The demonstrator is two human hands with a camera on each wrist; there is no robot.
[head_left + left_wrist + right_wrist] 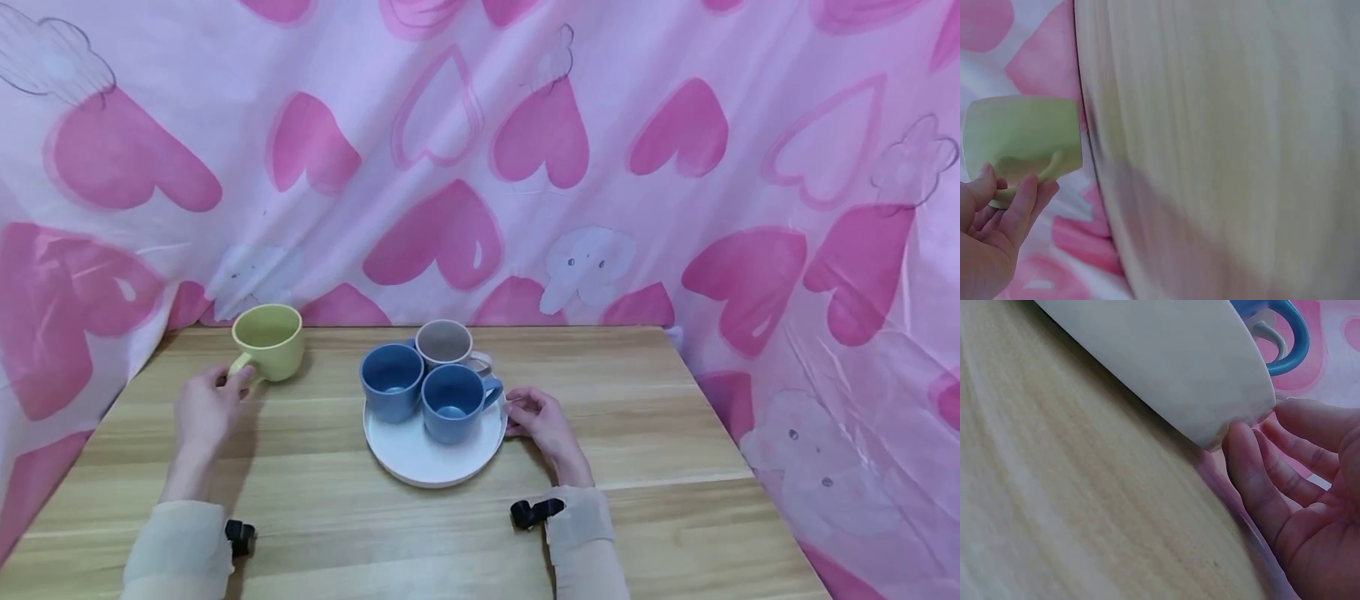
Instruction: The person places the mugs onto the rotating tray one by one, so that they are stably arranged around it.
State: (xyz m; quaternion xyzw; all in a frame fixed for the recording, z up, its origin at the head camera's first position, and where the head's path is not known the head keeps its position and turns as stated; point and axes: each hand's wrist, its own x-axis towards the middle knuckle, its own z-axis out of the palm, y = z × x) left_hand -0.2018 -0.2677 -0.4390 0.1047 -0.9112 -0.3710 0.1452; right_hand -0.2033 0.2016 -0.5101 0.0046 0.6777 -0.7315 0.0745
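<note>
My left hand (202, 412) pinches the handle of a yellow-green mug (281, 354) at the back left of the table. In the left wrist view the mug (1025, 128) shows from its handle side, thumb and fingers around the handle. My right hand (549, 429) holds the right edge of a round white plate (435, 468). The right wrist view shows the thumb against the plate's outer wall (1191, 381) and the index finger at its rim. Two blue mugs, one at left (392, 392) and one in front (452, 408), and a greyish-white mug (444, 343) behind stand grouped on the plate.
The wood-grain table (360, 533) ends at a pink and white heart-patterned curtain (615, 208) at the back and sides. Each wrist wears a band with a small black camera, one at left (240, 537) and one at right (534, 512).
</note>
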